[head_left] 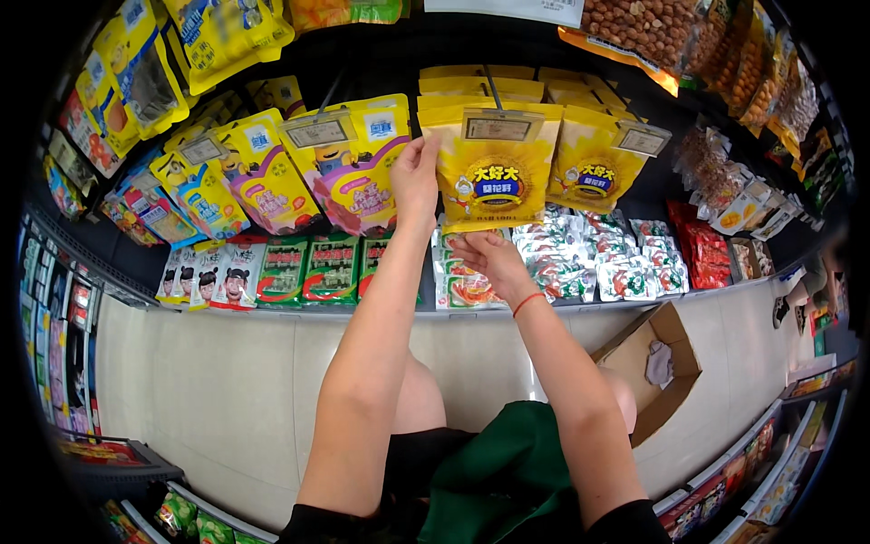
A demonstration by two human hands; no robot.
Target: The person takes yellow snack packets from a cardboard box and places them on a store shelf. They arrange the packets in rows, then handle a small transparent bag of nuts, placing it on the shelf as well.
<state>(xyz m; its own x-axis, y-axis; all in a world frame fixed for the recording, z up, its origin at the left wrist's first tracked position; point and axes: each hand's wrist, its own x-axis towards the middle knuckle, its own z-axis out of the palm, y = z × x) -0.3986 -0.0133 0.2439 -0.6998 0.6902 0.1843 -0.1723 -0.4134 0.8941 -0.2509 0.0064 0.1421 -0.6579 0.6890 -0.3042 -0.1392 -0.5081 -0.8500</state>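
A yellow snack bag [496, 172] hangs upright on a shelf hook, among several of the same kind. At its upper left edge, my left hand [419, 172] pinches the packet between thumb and fingers. My right hand [489, 261] is just below the bag's bottom edge, palm turned up and fingers loosely bent and apart; whether the fingertips touch the bag I cannot tell. A clear price tag holder [501, 125] covers part of the bag's top. Another yellow bag [594, 163] hangs to the right, and a yellow and pink snack bag [358, 168] to the left.
Small red, green and silver packets [566, 263] fill the bottom shelf behind my right hand. Green packets [328, 270] stand further left. An opened cardboard box [675, 381] with a greyish cloth [660, 364] inside is on the floor at right. Nut bags [634, 32] hang above.
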